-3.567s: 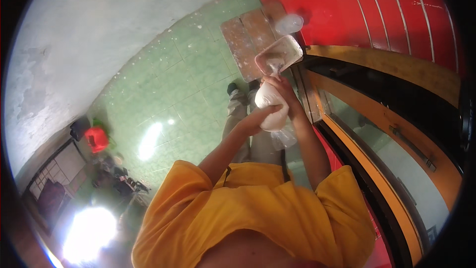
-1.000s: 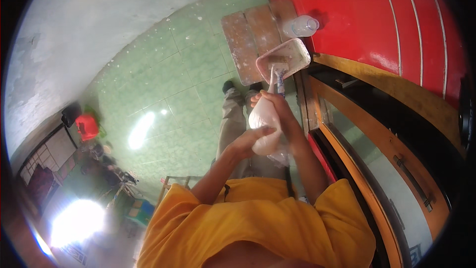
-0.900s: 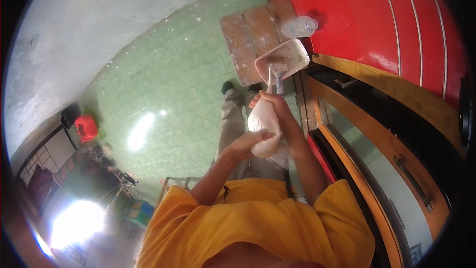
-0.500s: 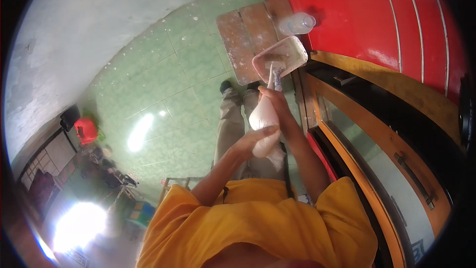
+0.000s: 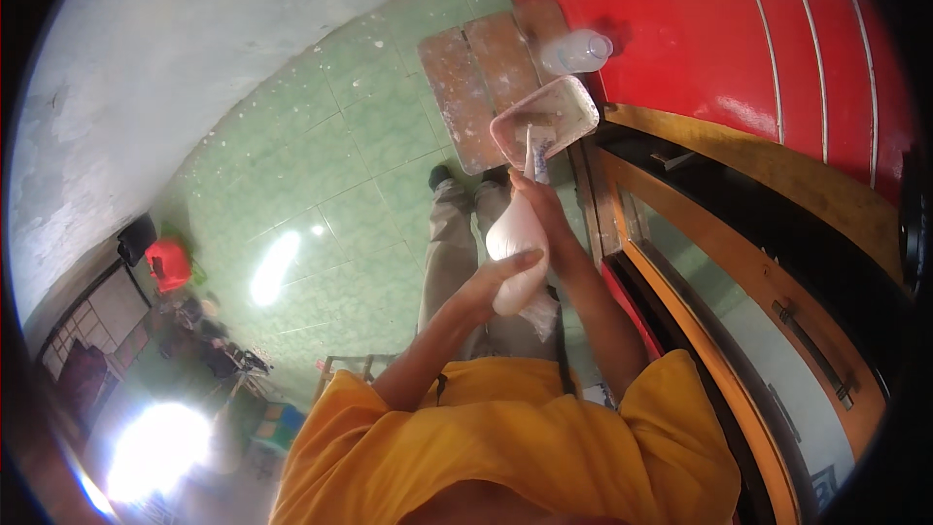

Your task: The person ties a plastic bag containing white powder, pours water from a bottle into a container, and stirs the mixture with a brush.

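A plump white plastic bag (image 5: 517,231), shaped like a piping bag, is held in front of my legs with its narrow tip pointing away from me. My left hand (image 5: 498,279) is closed around its wide near part, thumb across the top. Farther along, my right hand (image 5: 547,206) grips the right side by the narrow end. The loose, crumpled tail hangs below my left hand. Just past my right fingers, the tip reaches over a whitish-pink smeared tray (image 5: 505,124). A tool with a blue-and-white handle (image 5: 541,167) lies in the tray, partly hidden by my right hand.
The tray overlaps a worn brown wooden board (image 5: 457,87) on the green tiled floor (image 5: 292,165). Behind it stands a clear plastic bottle (image 5: 578,52) by a red glossy panel (image 5: 680,29). An orange-framed glass cabinet (image 5: 739,272) runs along my right.
The view has shifted slightly, so the tray and board sit a little lower and to the left. Both hands keep their hold on the bag.
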`<state>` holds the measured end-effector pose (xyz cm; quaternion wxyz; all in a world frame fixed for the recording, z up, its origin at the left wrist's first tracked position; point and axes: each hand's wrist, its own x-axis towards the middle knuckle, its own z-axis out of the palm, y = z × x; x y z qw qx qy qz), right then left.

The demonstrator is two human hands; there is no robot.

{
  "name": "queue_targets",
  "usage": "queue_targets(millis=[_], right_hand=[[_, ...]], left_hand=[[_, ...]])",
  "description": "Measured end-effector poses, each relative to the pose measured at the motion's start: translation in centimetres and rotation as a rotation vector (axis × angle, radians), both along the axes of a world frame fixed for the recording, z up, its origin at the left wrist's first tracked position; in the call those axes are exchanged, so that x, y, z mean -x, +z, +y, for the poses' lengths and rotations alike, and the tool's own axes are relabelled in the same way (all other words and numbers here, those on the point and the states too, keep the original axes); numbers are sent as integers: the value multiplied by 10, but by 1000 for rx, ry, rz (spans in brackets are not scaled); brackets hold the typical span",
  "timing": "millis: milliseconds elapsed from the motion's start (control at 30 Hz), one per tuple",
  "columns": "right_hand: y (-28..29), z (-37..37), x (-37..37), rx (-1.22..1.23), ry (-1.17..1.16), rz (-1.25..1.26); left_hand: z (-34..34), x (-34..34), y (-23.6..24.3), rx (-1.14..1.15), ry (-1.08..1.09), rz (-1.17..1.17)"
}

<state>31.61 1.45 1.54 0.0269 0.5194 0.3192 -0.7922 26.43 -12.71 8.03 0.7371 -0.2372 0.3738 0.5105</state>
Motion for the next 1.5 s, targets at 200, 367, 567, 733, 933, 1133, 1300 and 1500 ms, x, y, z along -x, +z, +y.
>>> queue_targets(millis=[200,367,567,733,933,1133,1300,1500], right_hand=[[-4,-6,1,-113,-46,-9],[-7,-2,-3,7,63,-3],[-12,1,-5,143,-38,72],[-13,0,-2,248,-68,-14],[-5,4,7,364,-98,78],[-10,7,10,396,-89,82],[-15,5,15,424,-101,38],[-21,8,16,394,-29,1]], left_hand=[[-5,2,-3,13,-47,-34],[-5,4,-2,44,-40,-35],[-6,8,0,16,-85,-6],[-9,10,12,12,-65,-9],[-10,13,6,-24,-75,30],[-7,13,13,-24,-58,19],[-12,10,10,-24,-61,11],[-4,13,22,-19,-98,44]])
